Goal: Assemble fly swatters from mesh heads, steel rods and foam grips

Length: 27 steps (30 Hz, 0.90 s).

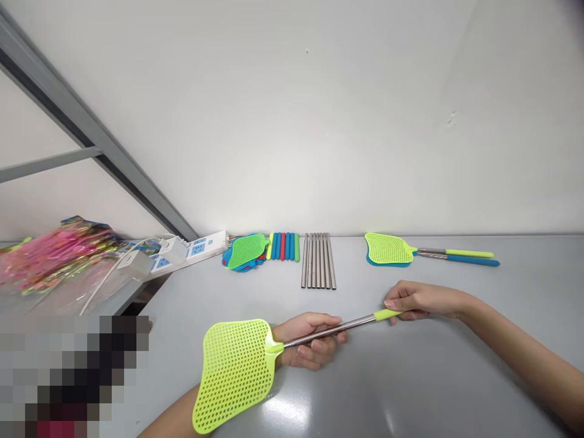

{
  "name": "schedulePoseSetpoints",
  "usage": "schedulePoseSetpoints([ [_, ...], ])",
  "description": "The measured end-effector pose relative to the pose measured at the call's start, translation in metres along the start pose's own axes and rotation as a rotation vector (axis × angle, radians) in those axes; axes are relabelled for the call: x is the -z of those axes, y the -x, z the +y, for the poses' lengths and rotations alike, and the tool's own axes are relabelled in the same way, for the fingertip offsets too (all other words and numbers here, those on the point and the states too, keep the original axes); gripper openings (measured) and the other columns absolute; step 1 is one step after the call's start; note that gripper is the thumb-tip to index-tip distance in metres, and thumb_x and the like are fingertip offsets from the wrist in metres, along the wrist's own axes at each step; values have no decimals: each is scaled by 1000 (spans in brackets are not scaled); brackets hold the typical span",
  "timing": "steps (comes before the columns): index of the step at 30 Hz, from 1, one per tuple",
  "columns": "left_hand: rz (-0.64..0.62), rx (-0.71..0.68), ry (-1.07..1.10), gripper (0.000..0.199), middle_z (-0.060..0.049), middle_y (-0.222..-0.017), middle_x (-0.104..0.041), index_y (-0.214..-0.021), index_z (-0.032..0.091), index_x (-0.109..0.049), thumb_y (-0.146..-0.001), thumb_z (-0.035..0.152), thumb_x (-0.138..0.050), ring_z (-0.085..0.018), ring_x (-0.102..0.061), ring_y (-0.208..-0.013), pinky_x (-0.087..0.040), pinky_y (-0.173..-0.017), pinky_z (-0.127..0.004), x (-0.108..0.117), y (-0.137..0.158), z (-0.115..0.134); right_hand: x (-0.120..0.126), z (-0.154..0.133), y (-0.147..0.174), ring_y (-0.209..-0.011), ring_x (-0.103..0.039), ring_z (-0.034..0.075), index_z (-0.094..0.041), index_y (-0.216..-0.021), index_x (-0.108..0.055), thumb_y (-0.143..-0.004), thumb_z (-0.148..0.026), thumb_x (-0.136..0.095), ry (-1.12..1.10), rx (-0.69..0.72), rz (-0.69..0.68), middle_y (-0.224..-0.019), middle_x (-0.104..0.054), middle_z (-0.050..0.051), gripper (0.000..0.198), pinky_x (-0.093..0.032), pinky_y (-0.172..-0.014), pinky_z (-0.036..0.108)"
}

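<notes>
A yellow-green fly swatter point(235, 374) with a steel shaft lies across both my hands above the table, its perforated head toward the lower left. My left hand point(310, 344) is wrapped round the shaft from below, close to the head. At the other end, my right hand point(413, 301) grips the yellow-green handle sleeve, covering its tip. Beyond the hands, several steel rods point(318, 261) lie side by side. Left of them is a row of coloured handle sleeves point(283, 247), and beside those a stack of swatter heads point(246, 251) with a green one on top.
Two whole fly swatters, a yellow-green one point(387, 248) over a blue one point(474, 260), lie at the back right against the wall. A white power strip point(201, 249) with plugs stands at the back left. Farther left is a pile of pink items in clear plastic point(59, 255).
</notes>
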<state>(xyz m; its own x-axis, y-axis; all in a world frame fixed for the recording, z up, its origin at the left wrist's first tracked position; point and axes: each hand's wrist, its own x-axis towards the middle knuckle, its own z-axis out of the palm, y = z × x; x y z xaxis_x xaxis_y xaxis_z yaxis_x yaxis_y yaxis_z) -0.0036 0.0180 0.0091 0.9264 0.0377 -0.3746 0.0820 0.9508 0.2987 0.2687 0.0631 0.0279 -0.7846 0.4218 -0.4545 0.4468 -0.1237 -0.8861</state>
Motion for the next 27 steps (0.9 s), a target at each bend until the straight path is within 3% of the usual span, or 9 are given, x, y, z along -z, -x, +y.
schedulePoseSetpoints([
  [6, 2, -6, 7, 34, 5, -37, -36, -63, 15, -47, -85, 37, -33, -6, -22, -27, -9, -27, -19, -4, 2, 1, 2, -7, 7, -47, -22, 7, -12, -75, -62, -82, -47, -42, 51, -12, 61, -54, -32, -4, 41, -17, -45, 22],
  [13, 80, 3, -4, 37, 7, -33, -25, -60, 16, -40, -88, 36, -30, -5, -8, -28, -4, -27, -17, -9, 6, 1, 3, -8, 10, -56, -30, 9, -15, -76, -62, -74, -47, -53, 211, -43, 118, -60, -38, -3, 33, -22, -49, 21],
  [22, 163, -69, -255, 31, 9, -31, -25, -61, 17, -39, -87, 34, -34, -7, -8, -29, -5, -30, -20, -20, 9, -7, -15, -31, 19, -54, -33, 9, -14, -73, -63, -77, -42, -50, 320, -43, 140, -59, -43, -2, 32, -24, -48, 21],
  [27, 166, -112, -377, 34, 9, -31, -25, -58, 17, -37, -88, 34, -34, -7, -11, -30, -9, -36, -23, -29, 10, -13, -17, -28, 16, -50, -34, 8, -11, -74, -66, -76, -35, -52, 223, -23, 67, -53, -41, -2, 28, -24, -48, 21],
])
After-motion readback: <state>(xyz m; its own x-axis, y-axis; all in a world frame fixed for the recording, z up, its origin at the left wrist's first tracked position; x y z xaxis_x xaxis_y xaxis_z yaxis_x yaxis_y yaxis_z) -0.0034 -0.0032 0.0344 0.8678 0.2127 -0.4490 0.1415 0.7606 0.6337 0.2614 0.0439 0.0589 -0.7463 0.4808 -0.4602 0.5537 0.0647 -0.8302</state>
